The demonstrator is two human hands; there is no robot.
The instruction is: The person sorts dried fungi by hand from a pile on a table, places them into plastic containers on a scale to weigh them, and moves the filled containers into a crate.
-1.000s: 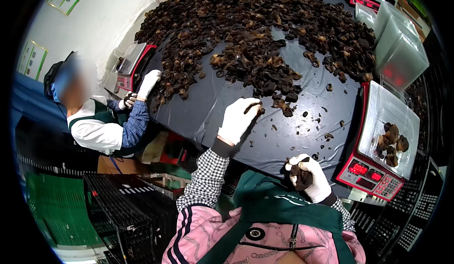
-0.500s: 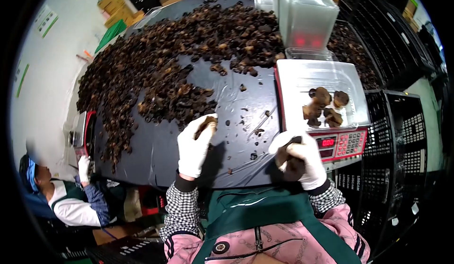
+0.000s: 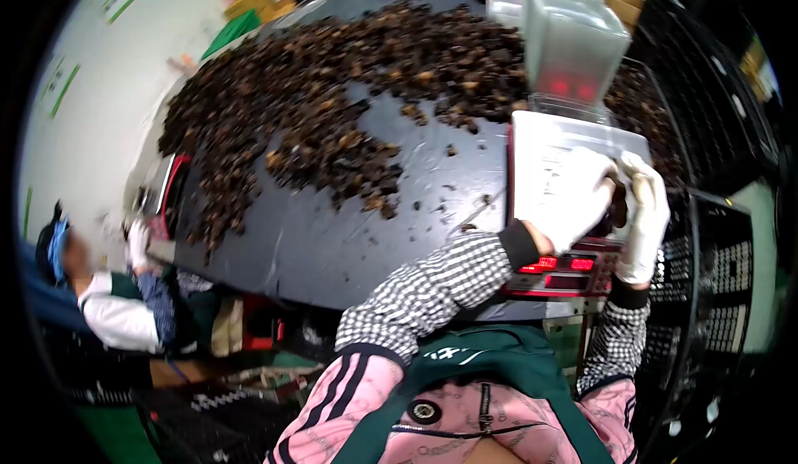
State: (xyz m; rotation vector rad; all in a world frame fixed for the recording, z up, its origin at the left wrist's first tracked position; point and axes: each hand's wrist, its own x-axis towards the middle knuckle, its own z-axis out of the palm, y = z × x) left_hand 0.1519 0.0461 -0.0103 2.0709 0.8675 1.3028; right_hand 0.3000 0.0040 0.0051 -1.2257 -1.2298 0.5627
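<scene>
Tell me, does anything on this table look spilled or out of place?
Only slightly: loose dark scraps lie strewn on the bare tabletop between the main pile and the nearest scale, apart from the rest. Nothing looks clearly damaged or tipped.

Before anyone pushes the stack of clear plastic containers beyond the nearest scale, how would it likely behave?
The stack of containers is probably light for its size: its walls look thin and translucent. It may tip if pushed near the top, since it looks taller than wide. Its smooth, shiny sides could be slippery.
</scene>
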